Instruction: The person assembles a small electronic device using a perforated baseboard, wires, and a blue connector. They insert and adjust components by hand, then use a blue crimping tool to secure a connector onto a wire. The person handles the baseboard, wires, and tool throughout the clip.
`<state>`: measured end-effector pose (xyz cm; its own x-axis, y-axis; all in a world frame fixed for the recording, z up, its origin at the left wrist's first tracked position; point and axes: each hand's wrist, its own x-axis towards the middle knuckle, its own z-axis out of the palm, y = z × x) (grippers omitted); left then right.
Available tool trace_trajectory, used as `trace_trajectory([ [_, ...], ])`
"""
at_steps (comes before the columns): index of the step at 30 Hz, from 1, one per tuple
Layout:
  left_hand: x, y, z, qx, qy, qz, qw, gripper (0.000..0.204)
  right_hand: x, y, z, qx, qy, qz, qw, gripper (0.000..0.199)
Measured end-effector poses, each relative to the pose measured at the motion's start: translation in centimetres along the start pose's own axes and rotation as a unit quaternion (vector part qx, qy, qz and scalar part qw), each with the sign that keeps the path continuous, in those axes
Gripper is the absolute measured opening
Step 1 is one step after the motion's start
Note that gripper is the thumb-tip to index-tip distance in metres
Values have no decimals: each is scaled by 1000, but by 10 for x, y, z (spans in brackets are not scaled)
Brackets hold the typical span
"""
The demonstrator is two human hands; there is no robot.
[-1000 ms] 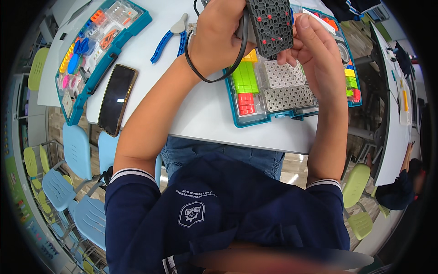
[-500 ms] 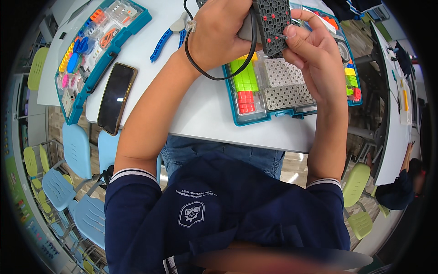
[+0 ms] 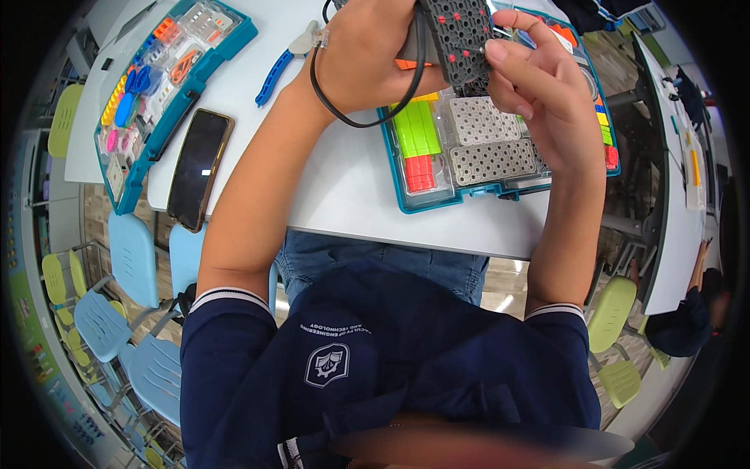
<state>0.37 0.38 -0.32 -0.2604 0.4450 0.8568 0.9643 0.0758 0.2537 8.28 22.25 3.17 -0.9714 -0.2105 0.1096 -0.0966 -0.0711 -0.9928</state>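
My left hand (image 3: 375, 43) grips a dark perforated plate (image 3: 462, 39) studded with small red pins, holding it upright above the table. A thin black band circles that wrist. My right hand (image 3: 539, 86) is at the plate's right edge, its fingertips pinched on one of the red pins. Under both hands lies a teal parts tray (image 3: 437, 205) with green and red blocks and grey perforated plates in its compartments.
A second teal tray (image 3: 168, 129) of coloured small parts lies at the left of the white table (image 3: 344, 187), with a black phone (image 3: 198, 168) beside it and blue-handled pliers (image 3: 281, 62) further back. Light blue and green chairs stand below. Another person sits at the far right.
Both hands and the dark plate have shifted slightly up and away from me. My right fingers have moved from the plate's lower edge to its upper right side.
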Motion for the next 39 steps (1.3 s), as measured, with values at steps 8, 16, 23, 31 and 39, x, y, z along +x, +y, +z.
trace_trajectory([
  [8, 3, 7, -10, -27, -1, -15, 1000, 82, 8, -15, -6, 34, -125, -45, 991, 45],
  [16, 1, 14, -13, 86, 45, -44, 994, 83, 2, 1, 4, -74, -11, -22, 997, 35],
  [23, 3, 17, -12, 86, 45, -56, 994, 80, 0, 1, 24, -17, -60, -50, 997, 26],
  [31, 4, 10, -8, 67, 58, 9, 996, 78, -1, 7, 30, 82, -13, -4, 997, 24],
  [39, 2, 10, -7, 89, 66, 18, 994, 77, 1, 8, 30, 170, -42, -4, 985, 23],
])
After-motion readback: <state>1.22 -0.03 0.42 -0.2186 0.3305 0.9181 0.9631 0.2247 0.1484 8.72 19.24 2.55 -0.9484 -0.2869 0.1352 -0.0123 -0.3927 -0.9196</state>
